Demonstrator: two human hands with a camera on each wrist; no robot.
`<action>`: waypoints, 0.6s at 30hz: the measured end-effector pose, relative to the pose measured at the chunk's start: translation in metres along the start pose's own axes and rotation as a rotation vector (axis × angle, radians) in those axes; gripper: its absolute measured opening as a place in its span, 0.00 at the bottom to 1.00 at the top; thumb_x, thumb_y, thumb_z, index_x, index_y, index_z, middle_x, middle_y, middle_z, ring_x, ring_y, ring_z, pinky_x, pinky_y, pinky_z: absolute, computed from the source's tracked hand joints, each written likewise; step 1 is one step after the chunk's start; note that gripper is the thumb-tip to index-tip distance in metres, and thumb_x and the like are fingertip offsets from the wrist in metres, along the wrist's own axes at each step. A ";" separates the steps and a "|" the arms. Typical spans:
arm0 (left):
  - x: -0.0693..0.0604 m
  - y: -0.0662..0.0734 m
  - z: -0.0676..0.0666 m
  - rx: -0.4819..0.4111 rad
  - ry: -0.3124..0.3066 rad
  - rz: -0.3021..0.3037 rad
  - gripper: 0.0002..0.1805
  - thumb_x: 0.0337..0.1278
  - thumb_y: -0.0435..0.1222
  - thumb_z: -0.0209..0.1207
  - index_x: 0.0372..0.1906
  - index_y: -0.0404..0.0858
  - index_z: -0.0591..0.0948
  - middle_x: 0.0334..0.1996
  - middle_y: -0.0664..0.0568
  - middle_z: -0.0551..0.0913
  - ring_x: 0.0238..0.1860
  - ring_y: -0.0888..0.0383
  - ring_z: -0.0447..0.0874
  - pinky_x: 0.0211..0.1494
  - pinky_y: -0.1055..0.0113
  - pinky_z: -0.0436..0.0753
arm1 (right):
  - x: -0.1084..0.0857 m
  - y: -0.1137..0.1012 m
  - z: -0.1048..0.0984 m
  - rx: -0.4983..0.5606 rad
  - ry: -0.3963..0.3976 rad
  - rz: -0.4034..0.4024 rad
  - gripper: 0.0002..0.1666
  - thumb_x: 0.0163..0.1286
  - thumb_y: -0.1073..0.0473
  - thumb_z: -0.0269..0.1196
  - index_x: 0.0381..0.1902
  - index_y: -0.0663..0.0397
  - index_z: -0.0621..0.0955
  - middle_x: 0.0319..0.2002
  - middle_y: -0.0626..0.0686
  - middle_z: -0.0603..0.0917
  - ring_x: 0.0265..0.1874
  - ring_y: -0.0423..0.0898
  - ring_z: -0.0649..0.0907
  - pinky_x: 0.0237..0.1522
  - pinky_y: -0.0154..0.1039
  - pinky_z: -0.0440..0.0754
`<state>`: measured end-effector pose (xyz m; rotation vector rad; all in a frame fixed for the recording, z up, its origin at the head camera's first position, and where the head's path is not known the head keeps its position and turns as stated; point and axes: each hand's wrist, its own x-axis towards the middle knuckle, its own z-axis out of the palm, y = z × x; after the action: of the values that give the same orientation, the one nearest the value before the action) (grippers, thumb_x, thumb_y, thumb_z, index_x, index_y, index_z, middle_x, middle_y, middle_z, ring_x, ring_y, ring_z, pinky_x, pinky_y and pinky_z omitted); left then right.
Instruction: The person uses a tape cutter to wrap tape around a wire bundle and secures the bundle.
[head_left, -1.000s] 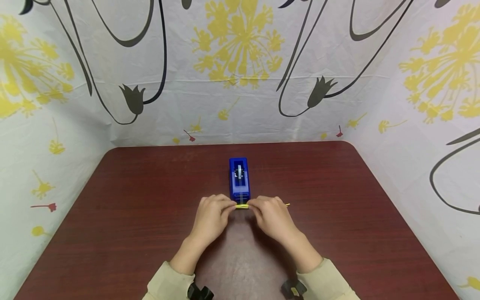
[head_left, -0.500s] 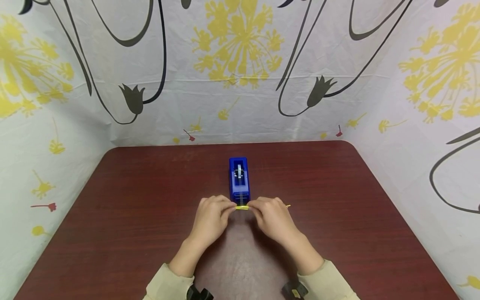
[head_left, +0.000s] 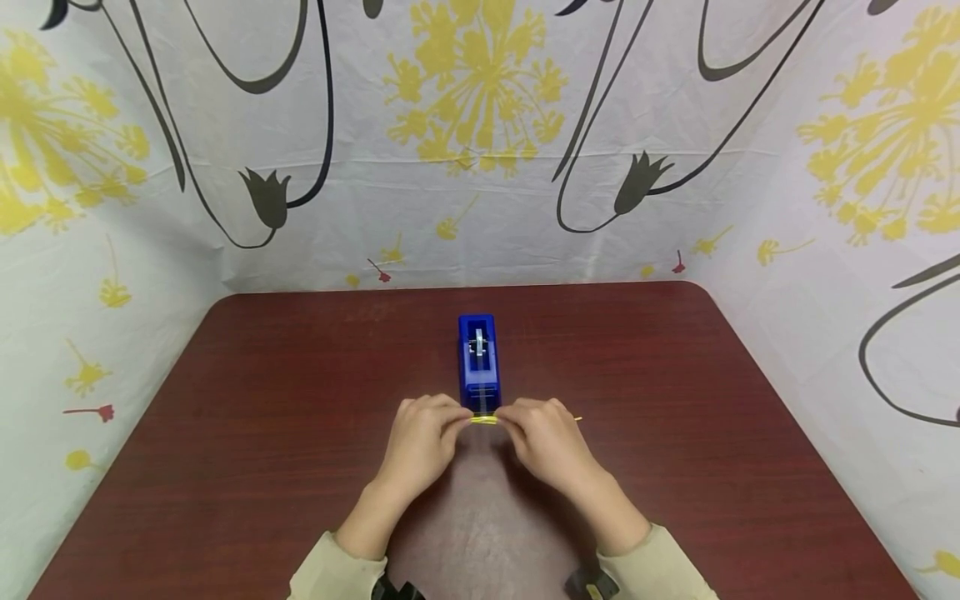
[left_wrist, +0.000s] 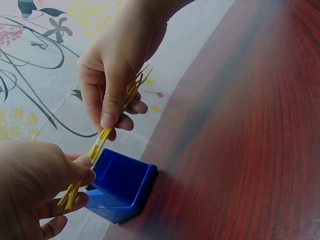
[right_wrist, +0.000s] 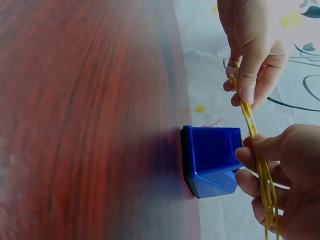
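Both hands pinch a bundle of thin yellow wires (head_left: 484, 420), stretched sideways at the near end of a blue tape dispenser (head_left: 470, 375). My left hand (head_left: 422, 437) grips the left part between thumb and fingers. The right hand (head_left: 542, 437) holds the other part, with loose ends sticking out beyond it. In the right wrist view, a pale glint, like clear tape, shows on the wires (right_wrist: 247, 111) between the hands. The dispenser's toothed edge lies close beside the bundle in the left wrist view; whether they touch, I cannot tell. Fingers hide much of the bundle.
The dispenser stands on a dark red wooden table (head_left: 315, 358). A white patterned sheet (head_left: 480, 233) hangs around the back and sides. Dark devices are worn at both wrists, near the beige sleeves (head_left: 337, 571).
Both hands and the yellow wires have drawn slightly toward me, away from the tape dispenser. The dispenser stays where it was, and both grips look the same.
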<state>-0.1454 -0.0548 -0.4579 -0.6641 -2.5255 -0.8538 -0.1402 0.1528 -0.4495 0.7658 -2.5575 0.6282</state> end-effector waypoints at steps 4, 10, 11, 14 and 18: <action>-0.002 0.001 -0.001 0.003 -0.006 -0.009 0.05 0.54 0.33 0.73 0.36 0.45 0.92 0.32 0.61 0.87 0.34 0.59 0.83 0.42 0.60 0.73 | -0.002 -0.001 0.000 -0.009 -0.006 0.003 0.04 0.64 0.65 0.71 0.35 0.50 0.89 0.26 0.42 0.85 0.24 0.39 0.82 0.30 0.41 0.76; -0.003 0.002 -0.002 0.004 -0.013 -0.011 0.05 0.54 0.34 0.73 0.36 0.45 0.92 0.32 0.61 0.87 0.34 0.59 0.83 0.42 0.60 0.73 | -0.003 -0.003 -0.001 -0.014 -0.009 -0.008 0.05 0.63 0.65 0.72 0.35 0.50 0.89 0.24 0.42 0.83 0.23 0.38 0.81 0.30 0.41 0.76; -0.003 0.002 -0.002 0.003 -0.015 -0.011 0.05 0.54 0.34 0.73 0.36 0.45 0.92 0.32 0.61 0.87 0.34 0.59 0.83 0.42 0.60 0.73 | -0.003 -0.003 -0.001 -0.014 -0.011 -0.009 0.05 0.63 0.65 0.72 0.35 0.50 0.89 0.24 0.42 0.83 0.23 0.38 0.80 0.29 0.40 0.75; -0.004 0.003 -0.003 0.003 -0.016 -0.010 0.05 0.54 0.34 0.73 0.36 0.45 0.92 0.32 0.61 0.87 0.33 0.59 0.83 0.42 0.60 0.73 | -0.004 -0.003 -0.001 -0.015 -0.016 -0.010 0.04 0.64 0.64 0.71 0.35 0.50 0.89 0.24 0.41 0.83 0.22 0.37 0.80 0.29 0.39 0.74; -0.006 0.003 -0.004 0.007 -0.016 -0.007 0.05 0.53 0.34 0.73 0.35 0.45 0.92 0.32 0.61 0.87 0.33 0.59 0.83 0.42 0.61 0.73 | -0.005 -0.004 -0.001 -0.019 -0.013 -0.019 0.04 0.64 0.64 0.71 0.34 0.50 0.89 0.23 0.41 0.82 0.22 0.37 0.79 0.28 0.39 0.74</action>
<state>-0.1385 -0.0566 -0.4565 -0.6628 -2.5457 -0.8454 -0.1343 0.1522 -0.4501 0.7898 -2.5607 0.5939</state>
